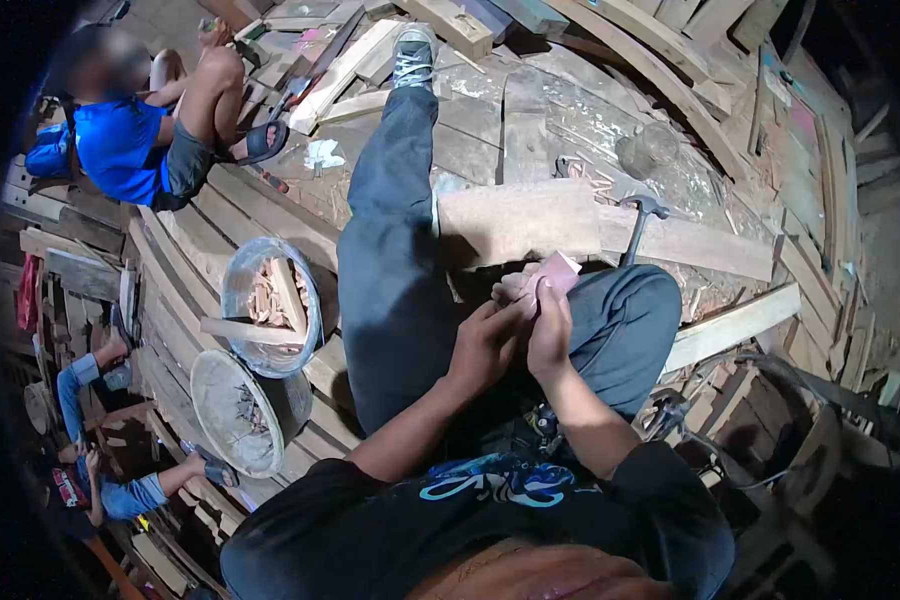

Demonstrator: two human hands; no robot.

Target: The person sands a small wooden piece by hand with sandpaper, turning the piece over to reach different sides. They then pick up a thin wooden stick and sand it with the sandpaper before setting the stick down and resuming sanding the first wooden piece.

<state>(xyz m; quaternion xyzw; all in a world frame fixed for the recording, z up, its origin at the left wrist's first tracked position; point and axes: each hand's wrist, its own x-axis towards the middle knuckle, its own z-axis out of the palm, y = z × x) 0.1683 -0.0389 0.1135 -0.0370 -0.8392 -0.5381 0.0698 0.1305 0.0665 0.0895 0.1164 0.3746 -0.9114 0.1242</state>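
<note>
Above my lap, my two hands meet around a small pink folded sheet [560, 272] with a pale edge. My right hand [550, 325] pinches it from the near side, thumb on top. Curled fingers of my left hand [497, 325] press against its left end and partly cover it. Just beyond the hands lies a wide, pale wooden board [520, 220] beside my stretched-out leg. A claw hammer [642, 225] rests to the right, its head on another plank [710, 240].
To my left stand a bucket of wood offcuts [315, 300] and a tilted bucket [205, 400] with dark scraps. A person in a blue shirt [120, 150] sits at upper left, another person [90, 470] at lower left. Long beams [670, 100] curve along the right.
</note>
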